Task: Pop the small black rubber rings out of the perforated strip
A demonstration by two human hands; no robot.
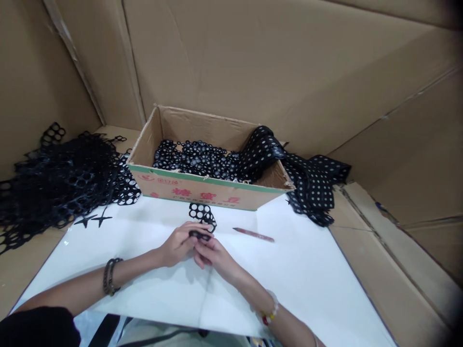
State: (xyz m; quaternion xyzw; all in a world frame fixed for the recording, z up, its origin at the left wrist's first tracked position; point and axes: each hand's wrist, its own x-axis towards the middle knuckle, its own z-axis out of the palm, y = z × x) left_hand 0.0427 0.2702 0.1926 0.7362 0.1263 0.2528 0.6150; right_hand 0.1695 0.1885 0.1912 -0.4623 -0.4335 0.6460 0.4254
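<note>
Here, a small black piece [200, 235] is pinched between the left hand [180, 243] and the right hand [215, 253], over the white table [296, 279]. Just beyond, a holed black sheet [207, 212] is seen before the cardboard box [202, 189].

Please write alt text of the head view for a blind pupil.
A left hand and right hand hold a small black piece over a white tabletop. Behind them, a cardboard box contains black ring pieces; a black mesh heap lies left.
</note>
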